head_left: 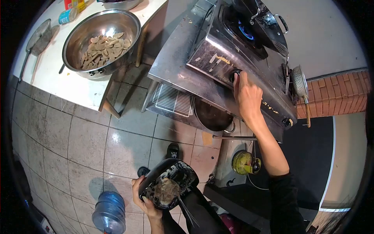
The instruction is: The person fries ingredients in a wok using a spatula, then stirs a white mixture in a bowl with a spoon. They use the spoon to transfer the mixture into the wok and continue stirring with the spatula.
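My left hand [147, 199] grips the rim of a black bowl [157, 169] in front of my legs. Pale smears coat its inside, around a brownish lump [166, 192] I cannot identify. A thin metal utensil [187, 210] sticks out over the bowl's edge; its far end is hidden. My right hand [249, 95] is closed on a dark knob [235, 75] at the front of the metal gas stove [212, 48]. Behind it, a blue flame [245, 32] burns beneath a tilted dark wok [267, 23].
A steel bowl of sliced pieces [68, 52] stands on the white table [83, 91], beside a long-handled strainer [41, 39]. Below the stove are a wire rack [173, 100] and a pot [213, 115]. A blue water jug [109, 212] and a green gas cylinder [241, 162] stand low down.
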Tool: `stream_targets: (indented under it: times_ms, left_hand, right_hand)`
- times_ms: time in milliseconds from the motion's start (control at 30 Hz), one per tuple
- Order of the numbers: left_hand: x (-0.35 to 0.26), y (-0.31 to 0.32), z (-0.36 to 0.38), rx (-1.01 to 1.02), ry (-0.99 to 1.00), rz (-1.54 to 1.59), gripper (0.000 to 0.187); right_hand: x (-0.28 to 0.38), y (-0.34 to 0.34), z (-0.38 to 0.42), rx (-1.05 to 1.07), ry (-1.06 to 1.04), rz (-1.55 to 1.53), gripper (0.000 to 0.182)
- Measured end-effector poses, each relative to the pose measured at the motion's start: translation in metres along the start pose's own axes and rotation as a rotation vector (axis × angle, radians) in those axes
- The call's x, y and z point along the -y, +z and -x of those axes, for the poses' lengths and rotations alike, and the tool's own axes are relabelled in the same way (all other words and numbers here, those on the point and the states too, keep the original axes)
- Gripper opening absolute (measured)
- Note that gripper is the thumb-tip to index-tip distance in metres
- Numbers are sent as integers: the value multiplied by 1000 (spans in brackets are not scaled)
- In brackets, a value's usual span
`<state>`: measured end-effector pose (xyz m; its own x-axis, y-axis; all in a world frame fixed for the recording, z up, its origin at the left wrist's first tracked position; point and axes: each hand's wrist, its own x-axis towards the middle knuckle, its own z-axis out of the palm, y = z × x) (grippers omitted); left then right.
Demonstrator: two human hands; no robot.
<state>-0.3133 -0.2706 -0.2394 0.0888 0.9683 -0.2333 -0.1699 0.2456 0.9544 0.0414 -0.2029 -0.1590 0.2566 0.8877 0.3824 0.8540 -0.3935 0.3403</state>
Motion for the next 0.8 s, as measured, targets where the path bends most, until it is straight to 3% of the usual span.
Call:
stream_targets:
  times_ms: [800]
  left_hand:
    - [5, -2, 8, -30, -61, 67, 83]
  right_hand:
    - [0, 6, 1, -38, 30, -78, 19]
